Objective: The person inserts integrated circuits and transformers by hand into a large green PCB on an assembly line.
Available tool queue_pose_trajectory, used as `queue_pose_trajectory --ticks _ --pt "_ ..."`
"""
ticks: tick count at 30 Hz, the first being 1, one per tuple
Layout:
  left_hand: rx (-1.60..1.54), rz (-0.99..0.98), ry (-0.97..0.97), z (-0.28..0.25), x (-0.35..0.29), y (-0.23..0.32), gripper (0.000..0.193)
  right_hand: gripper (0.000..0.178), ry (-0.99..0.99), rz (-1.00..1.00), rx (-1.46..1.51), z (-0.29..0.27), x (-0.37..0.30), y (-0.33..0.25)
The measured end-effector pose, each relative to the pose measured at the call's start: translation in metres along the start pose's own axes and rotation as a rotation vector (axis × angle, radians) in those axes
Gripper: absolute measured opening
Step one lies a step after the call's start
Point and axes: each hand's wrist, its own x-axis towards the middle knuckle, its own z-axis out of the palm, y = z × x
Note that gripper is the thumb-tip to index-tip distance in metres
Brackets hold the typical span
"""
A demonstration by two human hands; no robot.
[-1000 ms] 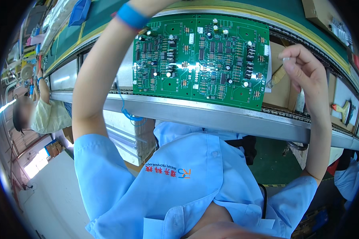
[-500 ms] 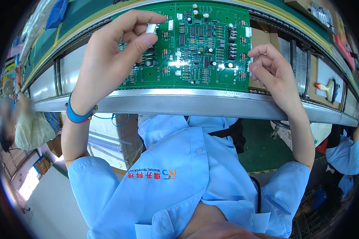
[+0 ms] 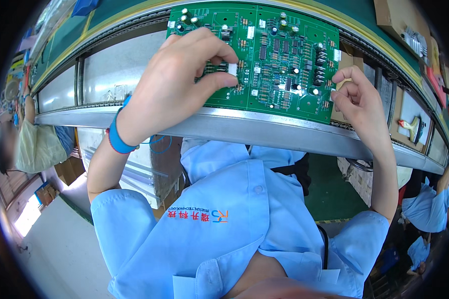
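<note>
A green circuit board with many small parts lies on the conveyor line in front of me. My left hand lies over the board's left half and pinches a small white connector between thumb and forefinger, pressed against the board's middle. A blue wrist strap circles that wrist. My right hand rests at the board's right edge, its fingers curled and touching the edge.
A metal rail runs along the conveyor's near side. Cardboard boxes and a small brush lie to the right. Other people in light blue sit at the far left and lower right.
My left hand has come down from the board's upper left to its middle with the white connector. The board appears larger and nearer; my right hand stays at its right edge.
</note>
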Motion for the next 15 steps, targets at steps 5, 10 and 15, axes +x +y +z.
queue_pose_trajectory --ticks 5,10,15 --pt "0.204 0.17 0.032 0.014 0.003 -0.003 0.026 0.02 -0.018 -0.061 -0.13 -0.01 0.004 -0.001" --pt "0.306 0.207 0.011 0.018 0.01 0.004 0.024 0.025 0.077 -0.234 -0.024 -0.038 0.03 -0.001" --pt "0.473 0.211 -0.062 0.018 0.017 0.016 0.024 0.025 0.108 -0.253 -0.006 -0.041 0.045 0.02"
